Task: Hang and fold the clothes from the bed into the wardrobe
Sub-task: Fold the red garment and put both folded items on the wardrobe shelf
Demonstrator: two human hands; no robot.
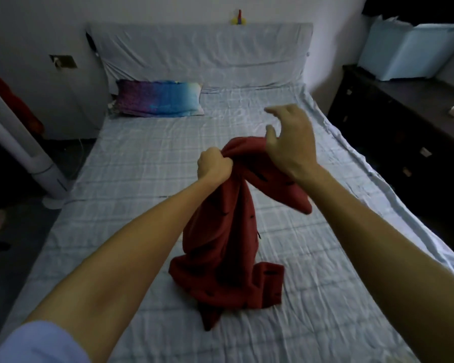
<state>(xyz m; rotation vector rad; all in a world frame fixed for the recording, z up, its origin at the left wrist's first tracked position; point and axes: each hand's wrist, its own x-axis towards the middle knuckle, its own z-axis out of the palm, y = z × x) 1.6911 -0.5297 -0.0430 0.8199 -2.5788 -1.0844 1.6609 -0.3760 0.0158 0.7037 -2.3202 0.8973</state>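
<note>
left hand [214,163] fisted round the bunched top of the dark red garment [220,244] | right hand [290,142] loose, fingers spread, thumb against the cloth's upper edge | garment: small dark marks, hangs crumpled, lower end resting mid-bed [131,158] on grey checked sheet

You are in a home bedroom, facing a bed [142,166] with a checked sheet, a covered headboard [199,53] and one pillow [160,98]. A dark chest of drawers [393,121] stands right, a white tower fan [24,142] left.
</note>
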